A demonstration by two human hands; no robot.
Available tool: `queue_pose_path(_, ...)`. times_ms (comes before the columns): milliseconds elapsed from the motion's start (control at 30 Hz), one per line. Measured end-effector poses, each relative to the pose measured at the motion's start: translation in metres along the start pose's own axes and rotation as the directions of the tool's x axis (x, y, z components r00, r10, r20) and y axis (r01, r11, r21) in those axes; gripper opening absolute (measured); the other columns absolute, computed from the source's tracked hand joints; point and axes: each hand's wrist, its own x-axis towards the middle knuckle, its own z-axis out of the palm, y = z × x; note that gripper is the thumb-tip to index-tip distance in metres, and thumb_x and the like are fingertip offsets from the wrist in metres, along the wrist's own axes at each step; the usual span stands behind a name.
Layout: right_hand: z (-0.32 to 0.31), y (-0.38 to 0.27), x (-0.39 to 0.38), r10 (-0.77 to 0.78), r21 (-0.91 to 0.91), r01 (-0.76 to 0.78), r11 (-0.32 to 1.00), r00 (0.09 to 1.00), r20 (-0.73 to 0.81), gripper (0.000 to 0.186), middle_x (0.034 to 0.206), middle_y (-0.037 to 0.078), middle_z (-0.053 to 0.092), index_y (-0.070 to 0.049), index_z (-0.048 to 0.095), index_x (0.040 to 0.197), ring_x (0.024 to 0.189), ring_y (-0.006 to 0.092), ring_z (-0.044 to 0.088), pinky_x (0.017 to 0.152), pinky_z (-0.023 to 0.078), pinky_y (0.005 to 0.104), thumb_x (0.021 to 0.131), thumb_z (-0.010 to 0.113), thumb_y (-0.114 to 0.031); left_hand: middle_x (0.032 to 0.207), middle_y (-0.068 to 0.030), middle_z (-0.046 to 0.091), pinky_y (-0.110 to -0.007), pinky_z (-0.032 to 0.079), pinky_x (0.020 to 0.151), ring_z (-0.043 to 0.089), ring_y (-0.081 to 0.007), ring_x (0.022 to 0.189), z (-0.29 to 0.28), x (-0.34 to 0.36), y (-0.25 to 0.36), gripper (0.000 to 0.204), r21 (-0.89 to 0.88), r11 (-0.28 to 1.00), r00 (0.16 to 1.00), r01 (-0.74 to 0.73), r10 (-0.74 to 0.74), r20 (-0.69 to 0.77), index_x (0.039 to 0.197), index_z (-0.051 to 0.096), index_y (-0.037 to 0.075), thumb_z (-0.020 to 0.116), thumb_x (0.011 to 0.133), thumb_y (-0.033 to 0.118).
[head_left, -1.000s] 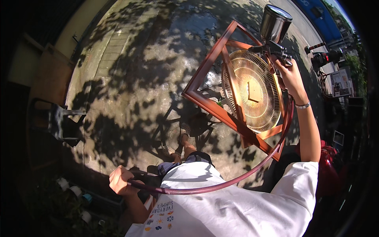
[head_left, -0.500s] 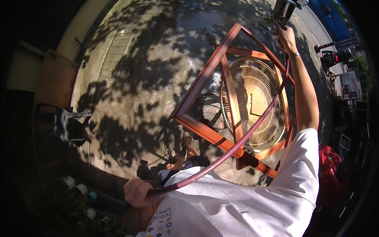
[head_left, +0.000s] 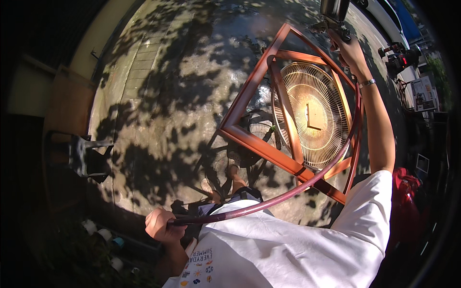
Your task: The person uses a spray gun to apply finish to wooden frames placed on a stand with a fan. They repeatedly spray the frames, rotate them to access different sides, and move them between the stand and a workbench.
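Note:
My right hand point(head_left: 350, 54) is raised at the upper right, closed round the grip of a spray gun point(head_left: 334, 9) with a metal cup. From the gun's handle a dark red hose point(head_left: 269, 203) sags across my front. Its other end is in the closed fist of my left hand point(head_left: 163, 226), low on the left. Below and left of the gun stands a reddish-brown rectangular frame point(head_left: 250, 92). A smaller frame point(head_left: 286, 113) of the same colour lies within its outline. Behind them is a large round wire fan guard point(head_left: 331, 98) with an L-shaped mark at its middle.
A dark stool point(head_left: 89, 156) stands at the left by a brown board point(head_left: 67, 115). Potted plants point(head_left: 103, 235) sit at the lower left. On the right are a red bag point(head_left: 406, 192) and a parked motorbike point(head_left: 399, 58). Tree shadows dapple the concrete ground point(head_left: 187, 86).
My right hand has brought the spray gun slightly left and turned it. The hose now hangs lower and farther right over the frame. My left fist has shifted a little left and up.

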Motion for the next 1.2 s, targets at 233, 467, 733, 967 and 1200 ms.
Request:
queue_pose_path(233, -0.009, -0.092, -0.191, 0.098, 0.231, -0.139, 0.963, 0.978, 0.182, 0.026, 0.069, 0.002, 0.063, -0.001, 0.064, 0.094, 0.036, 0.0030, 0.042, 0.031, 0.028, 0.0214, 0.097, 0.060, -0.027, 0.052, -0.0065, 0.041, -0.029, 0.033, 0.044, 0.040, -0.0192, 0.044, -0.059, -0.017, -0.043, 0.026, -0.045, 0.997, 0.996, -0.070, 0.067, -0.055, 0.066, 0.051, 0.000, 0.062, 0.068, 0.024)
queue_pose_path(467, -0.002, -0.123, -0.339, 0.080, 0.440, -0.206, 0.874, 0.955, 0.287, 0.021, 0.071, 0.004, 0.067, 0.001, 0.064, 0.101, 0.039, 0.0026, 0.044, 0.034, 0.032, 0.0201, 0.095, 0.064, -0.020, 0.054, -0.0061, 0.041, -0.029, 0.031, 0.045, 0.041, -0.0182, 0.046, -0.086, -0.020, -0.054, 0.048, -0.070, 0.992, 0.994, -0.107, 0.105, -0.028, 0.067, 0.049, 0.001, 0.059, 0.089, 0.043)
queue_pose_path(733, -0.012, -0.090, -0.340, 0.161, 0.434, -0.328, 0.839, 0.912, 0.377, 0.024, 0.069, 0.002, 0.064, 0.002, 0.064, 0.100, 0.036, 0.0038, 0.044, 0.033, 0.033, 0.0202, 0.096, 0.063, -0.022, 0.053, -0.0041, 0.039, -0.026, 0.026, 0.044, 0.036, -0.0145, 0.045, -0.075, -0.019, -0.038, 0.045, -0.157, 0.974, 0.984, -0.164, 0.150, -0.098, 0.065, 0.048, 0.000, 0.067, 0.086, 0.035)
queue_pose_path(967, -0.005, 0.005, -0.176, 0.203, 0.306, -0.223, 0.925, 0.974, 0.097, 0.031, 0.065, 0.001, 0.060, -0.003, 0.059, 0.089, 0.035, 0.0050, 0.044, 0.030, 0.029, 0.0218, 0.096, 0.062, -0.033, 0.050, -0.0026, 0.038, -0.025, 0.028, 0.043, 0.037, -0.0146, 0.043, -0.041, -0.018, 0.008, 0.052, -0.077, 0.981, 0.979, -0.176, 0.167, -0.120, 0.062, 0.048, 0.001, 0.069, 0.084, 0.042)
queue_pose_path(1200, 0.007, 0.121, -0.012, 0.147, 0.440, -0.115, 0.891, 0.988, -0.040, 0.041, 0.062, 0.004, 0.059, -0.003, 0.059, 0.075, 0.036, 0.0088, 0.044, 0.033, 0.034, 0.0261, 0.093, 0.064, -0.040, 0.050, -0.0026, 0.038, -0.026, 0.031, 0.041, 0.039, -0.0157, 0.040, 0.002, -0.022, 0.079, 0.050, -0.010, 0.991, 0.987, -0.132, 0.130, -0.099, 0.062, 0.051, 0.001, 0.072, 0.081, 0.042)
